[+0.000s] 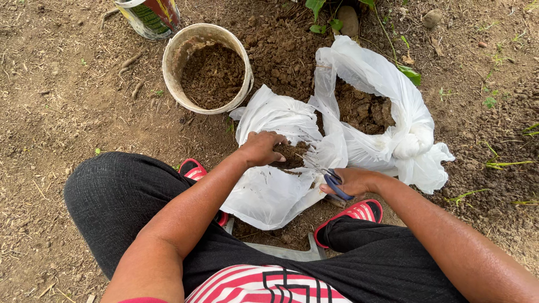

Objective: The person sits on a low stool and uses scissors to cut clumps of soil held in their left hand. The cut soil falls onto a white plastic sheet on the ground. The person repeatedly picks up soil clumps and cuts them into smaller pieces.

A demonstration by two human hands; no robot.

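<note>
A: What have the hands got, seen from above the seated person's knees?

B: The left hand (263,148) is curled down into the mouth of a white plastic bag (275,191), fingers closed on a clump of soil (292,156) inside it; the right hand (351,180) is clamped round the blue handles of a pair of scissors (332,182), the blades pointing up and left toward the bag's crumpled edge.

A: How does the bag lie to the two hands?

B: It lies on the bare ground directly between them, its long axis running from the person's feet away toward the upper left; the left hand is already in its opening, so it is the nearer one; the scissor tips sit just at the bag's right-hand edge, touching or nearly so; I cannot tell which.

A: And round about?

B: A red-and-white sandal (353,216) shows below the right hand, another (193,170) under the left forearm; dark trousers and a red-striped top fill the foot of the view; a pale flat object peeks out between the legs, its kind unclear. Just beyond the first bag stands a second white bag (393,129), larger, open, holding clods of soil; the two touch where their folds meet. Farther up left sits a round pale bucket (171,62) part-filled with soil, and beyond that a printed tin (150,17) at the top edge. A heap of loose dark earth (281,50) lies between bucket and second bag; a few green leaves (323,11) show at the top.
</note>
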